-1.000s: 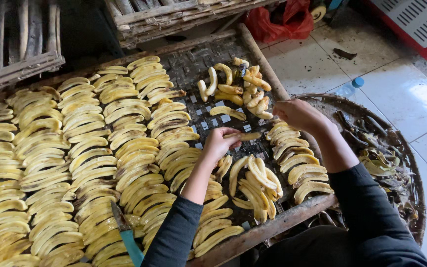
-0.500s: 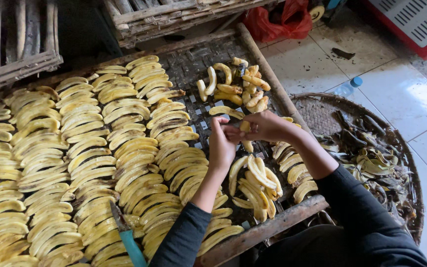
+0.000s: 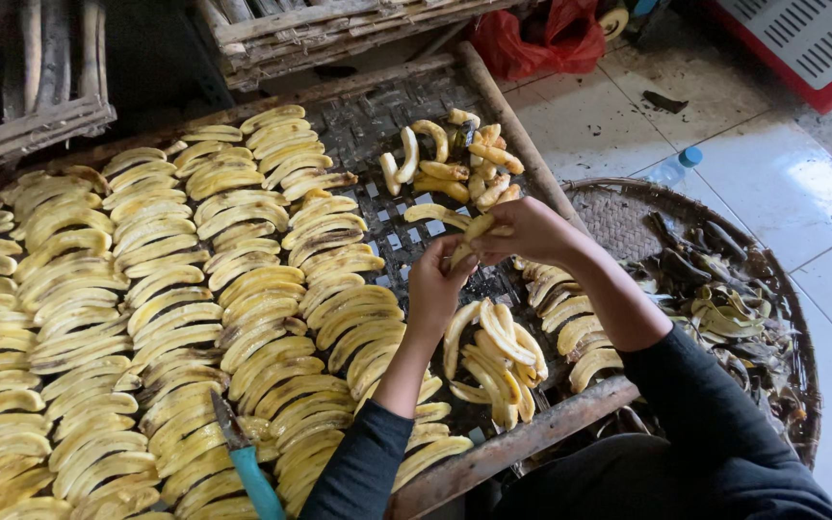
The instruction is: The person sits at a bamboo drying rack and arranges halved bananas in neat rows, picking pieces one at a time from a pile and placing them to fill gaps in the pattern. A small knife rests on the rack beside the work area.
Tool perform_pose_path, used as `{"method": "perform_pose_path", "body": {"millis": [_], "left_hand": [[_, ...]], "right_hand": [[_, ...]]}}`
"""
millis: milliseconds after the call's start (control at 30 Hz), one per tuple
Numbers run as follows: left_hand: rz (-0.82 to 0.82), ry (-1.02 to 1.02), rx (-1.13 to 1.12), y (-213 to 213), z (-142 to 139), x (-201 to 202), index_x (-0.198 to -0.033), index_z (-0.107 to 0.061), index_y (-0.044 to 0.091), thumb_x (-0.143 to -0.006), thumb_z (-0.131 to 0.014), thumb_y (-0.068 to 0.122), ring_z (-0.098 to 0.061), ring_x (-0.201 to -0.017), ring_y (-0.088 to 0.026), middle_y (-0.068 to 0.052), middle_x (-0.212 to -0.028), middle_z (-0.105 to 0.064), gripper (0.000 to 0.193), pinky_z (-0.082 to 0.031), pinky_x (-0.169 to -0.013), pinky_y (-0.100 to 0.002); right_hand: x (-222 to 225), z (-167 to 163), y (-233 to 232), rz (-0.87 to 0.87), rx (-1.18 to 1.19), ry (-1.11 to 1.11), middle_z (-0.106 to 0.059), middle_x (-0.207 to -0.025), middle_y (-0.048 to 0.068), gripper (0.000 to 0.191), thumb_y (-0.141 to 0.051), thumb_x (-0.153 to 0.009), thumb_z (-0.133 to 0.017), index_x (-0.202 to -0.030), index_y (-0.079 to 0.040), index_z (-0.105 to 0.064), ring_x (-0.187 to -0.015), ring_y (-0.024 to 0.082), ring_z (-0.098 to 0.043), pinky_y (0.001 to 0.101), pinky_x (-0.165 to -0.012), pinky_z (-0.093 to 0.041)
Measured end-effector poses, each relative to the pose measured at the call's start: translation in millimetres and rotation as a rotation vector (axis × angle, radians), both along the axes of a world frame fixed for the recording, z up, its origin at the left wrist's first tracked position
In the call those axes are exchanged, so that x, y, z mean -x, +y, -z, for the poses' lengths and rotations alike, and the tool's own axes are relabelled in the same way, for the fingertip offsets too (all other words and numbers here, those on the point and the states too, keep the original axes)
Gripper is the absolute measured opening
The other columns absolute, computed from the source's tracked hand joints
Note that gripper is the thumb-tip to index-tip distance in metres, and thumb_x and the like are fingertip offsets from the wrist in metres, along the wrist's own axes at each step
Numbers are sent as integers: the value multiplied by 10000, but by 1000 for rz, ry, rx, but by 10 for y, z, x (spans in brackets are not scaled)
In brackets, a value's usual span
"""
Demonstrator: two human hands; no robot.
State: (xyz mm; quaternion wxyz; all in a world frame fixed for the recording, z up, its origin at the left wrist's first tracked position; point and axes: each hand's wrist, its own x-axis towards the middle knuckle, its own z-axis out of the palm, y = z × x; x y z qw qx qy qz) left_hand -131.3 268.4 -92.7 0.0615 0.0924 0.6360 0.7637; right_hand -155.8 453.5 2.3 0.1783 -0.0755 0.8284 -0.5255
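My left hand (image 3: pixel 438 289) and my right hand (image 3: pixel 530 231) meet above a woven bamboo drying rack (image 3: pixel 406 116) and both hold one peeled yellow banana piece (image 3: pixel 470 237). The fingers of each hand pinch an end of it. Directly below the hands lies a loose pile of peeled bananas (image 3: pixel 493 356). A second loose heap of bananas (image 3: pixel 455 164) sits just beyond the hands, near the rack's far corner. Neat rows of flattened banana slices (image 3: pixel 175 308) cover the rack to the left of my arms.
A knife with a blue handle (image 3: pixel 246 460) lies on the slices at the near edge. A round woven basket (image 3: pixel 618 217) of dark banana peels stands on the tiled floor at right. A plastic bottle (image 3: pixel 676 169), a red bag (image 3: pixel 551 39) and wooden racks (image 3: pixel 339 24) lie beyond.
My right hand has moved left from above the slices near the basket to meet my left hand. Both now hold the banana piece, raised slightly.
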Motion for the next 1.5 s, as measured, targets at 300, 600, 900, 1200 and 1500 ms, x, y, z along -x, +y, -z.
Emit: {"method": "perform_pose_path", "body": {"millis": [300, 600, 900, 1200, 1500], "left_hand": [[62, -94, -357, -166, 260, 115, -1294, -605, 14, -944, -704, 68, -695, -918, -76, -11, -1077, -733, 368, -566, -771, -231], [49, -284, -425, -480, 262, 153, -1272, -684, 56, -982, -703, 172, -656, -827, -39, -31, -1081, -750, 314, -463, -623, -169], [-360, -293, -510, -1091, -78, 148, -1232, -666, 38, -930, -703, 114, -716, -860, -151, -82, -991, -719, 314, -647, -798, -330], [-337, -252, -305, -1193, -12, 22, -1186, -691, -8, -946, -728, 145, -688, -822, -121, -54, -961, -725, 287, -603, -732, -285], [-277, -329, -376, -1074, -60, 12, -1176, -678, -36, -937, -713, 86, -691, -857, -146, -60, -976, -715, 271, -600, -789, -313]], "right_hand": [[-164, -233, -218, -7, -366, 251, -793, -817, 93, 306, -226, -790, -803, -1042, -61, -748, -755, 167, -785, 327, -704, -591], [-293, -274, -585, 46, -433, 425, -782, -881, 98, 248, -235, -782, -798, -1007, -130, -792, -787, 244, -761, 369, -741, -586], [-119, 135, -683, 41, 19, 275, -782, -1029, 87, 203, -106, -852, -785, -1045, -44, -771, -922, 171, -757, 306, -805, -622], [23, 847, -575, 108, 90, 5, -796, -1029, 89, 207, -79, -872, -764, -1075, -40, -764, -889, 165, -755, 285, -731, -617], [11, 556, -725, 99, -49, 415, -767, -1072, 108, 264, -220, -933, -699, -1126, -40, -715, -953, 217, -759, 334, -844, -614]]}}
